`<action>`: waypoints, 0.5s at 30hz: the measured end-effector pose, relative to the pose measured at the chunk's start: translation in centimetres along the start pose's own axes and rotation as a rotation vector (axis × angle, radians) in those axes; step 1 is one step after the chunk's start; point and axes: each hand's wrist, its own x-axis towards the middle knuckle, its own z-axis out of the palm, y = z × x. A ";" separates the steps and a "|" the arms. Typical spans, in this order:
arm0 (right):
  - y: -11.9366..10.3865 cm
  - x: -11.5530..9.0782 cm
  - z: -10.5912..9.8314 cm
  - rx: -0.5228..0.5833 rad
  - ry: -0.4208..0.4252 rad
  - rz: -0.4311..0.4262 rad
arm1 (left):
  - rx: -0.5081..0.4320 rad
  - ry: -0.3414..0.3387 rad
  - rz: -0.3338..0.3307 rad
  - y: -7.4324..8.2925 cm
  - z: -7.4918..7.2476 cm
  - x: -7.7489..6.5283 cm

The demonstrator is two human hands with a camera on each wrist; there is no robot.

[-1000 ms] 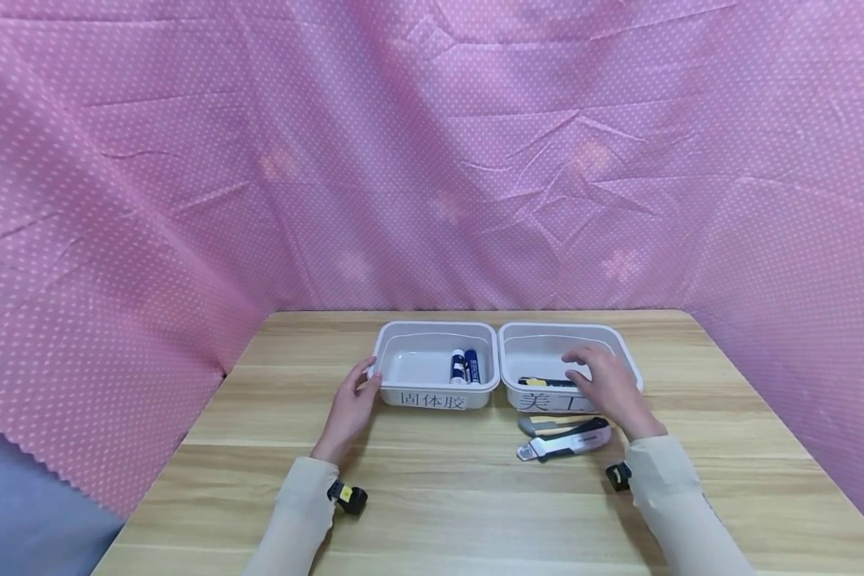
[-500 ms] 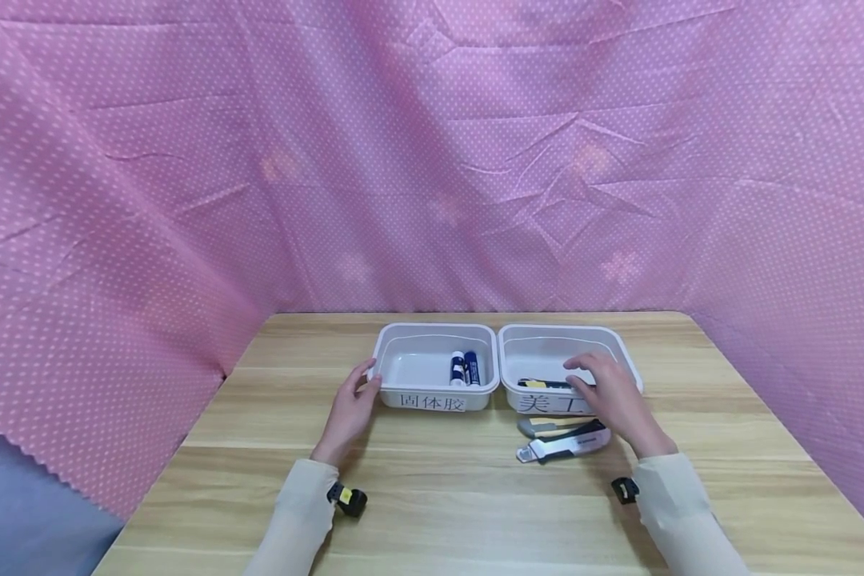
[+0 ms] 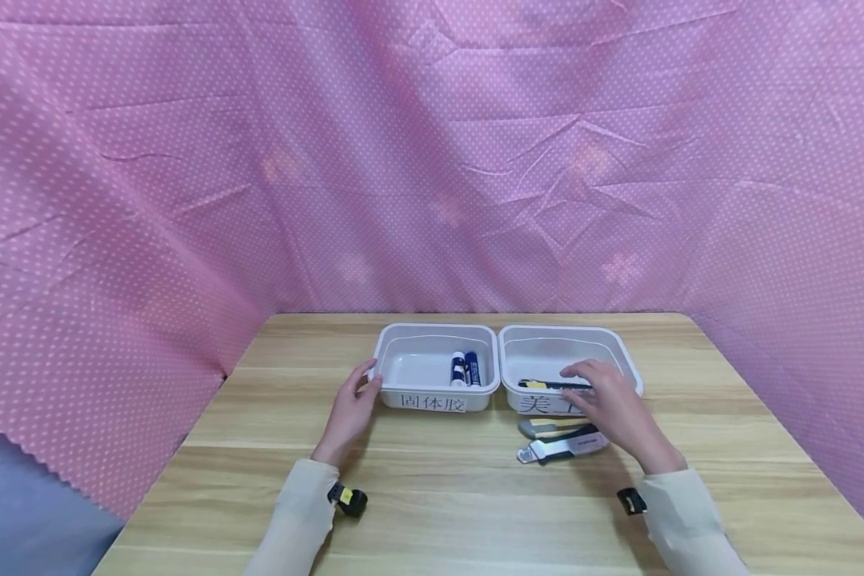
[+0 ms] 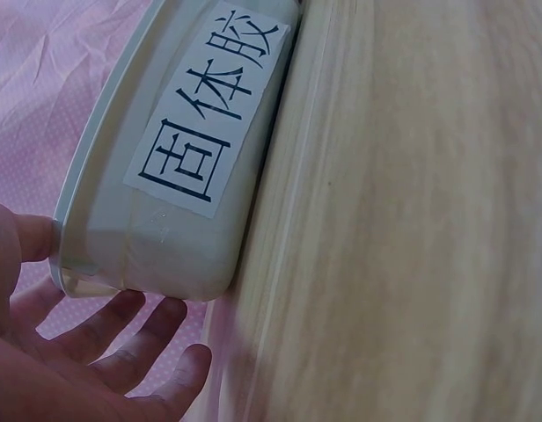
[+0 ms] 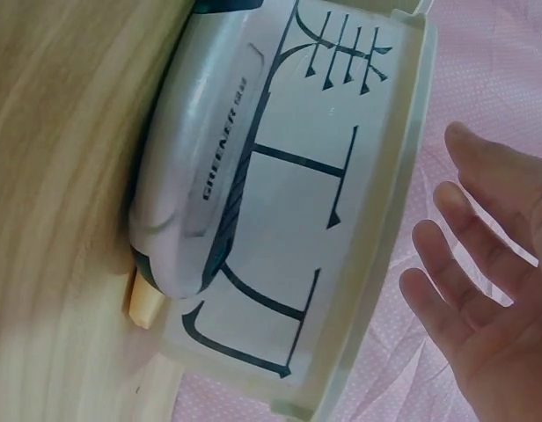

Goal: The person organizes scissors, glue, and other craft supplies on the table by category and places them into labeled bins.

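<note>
My left hand (image 3: 351,408) holds the left corner of a white plastic bin (image 3: 396,394), thumb at the front rim and fingers against the side wall. Two blue-and-white glue sticks (image 3: 458,369) lie in that bin. My right hand (image 3: 612,400), fingers spread and relaxed, hovers at the front rim of a second white bin (image 3: 507,352), holding nothing. A black-and-yellow utility knife (image 3: 536,384) rests inside this bin, partly hidden by the hand. On the table in front lie a silver-and-black utility knife (image 5: 196,149) and a yellow-and-grey utility knife (image 3: 540,428) behind it.
Both bins stand side by side near the back of the wooden table (image 3: 432,512). Paper labels with Chinese characters are on their fronts, such as the left label (image 4: 205,114). A pink dotted cloth (image 3: 432,160) hangs behind and at the sides.
My right hand has drawn slightly toward me, from over the second bin's inside to its front rim, its wrist shifting right. My left hand, the bins and the knives have stayed put.
</note>
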 end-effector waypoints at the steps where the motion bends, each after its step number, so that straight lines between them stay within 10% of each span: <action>1: 0.0 -0.1 0.0 0.004 0.001 -0.006 | 0.001 0.000 0.000 0.0 0.0 0.0; 15: -0.5 -1.7 -0.1 -0.020 -0.043 -0.034 | 0.031 0.001 0.002 -0.2 0.0 0.0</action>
